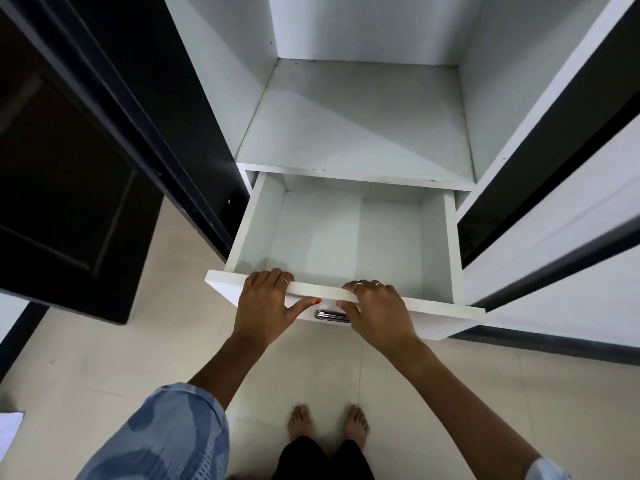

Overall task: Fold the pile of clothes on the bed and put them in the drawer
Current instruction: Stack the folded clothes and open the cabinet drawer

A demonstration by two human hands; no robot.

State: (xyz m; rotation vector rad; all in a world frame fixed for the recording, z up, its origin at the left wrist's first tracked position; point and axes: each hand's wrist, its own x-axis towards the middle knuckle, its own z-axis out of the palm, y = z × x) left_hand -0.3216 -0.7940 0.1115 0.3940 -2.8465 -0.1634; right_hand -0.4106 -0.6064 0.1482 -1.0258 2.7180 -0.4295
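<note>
A white drawer (450, 237) stands pulled out of the wardrobe, and nothing lies inside it. My left hand (266, 303) grips the top edge of the drawer front, fingers curled over the inside and thumb against the outer face. My right hand (377, 310) grips the same edge a little to the right, thumb just above the chrome handle (329, 316). No clothes and no bed are in view.
Above the drawer is a bare white shelf (356, 133). A dark wardrobe door (69, 168) hangs open on the left, and another dark-edged door (554, 150) on the right. My bare feet (329, 424) stand on the pale tiled floor (104, 358) below the drawer.
</note>
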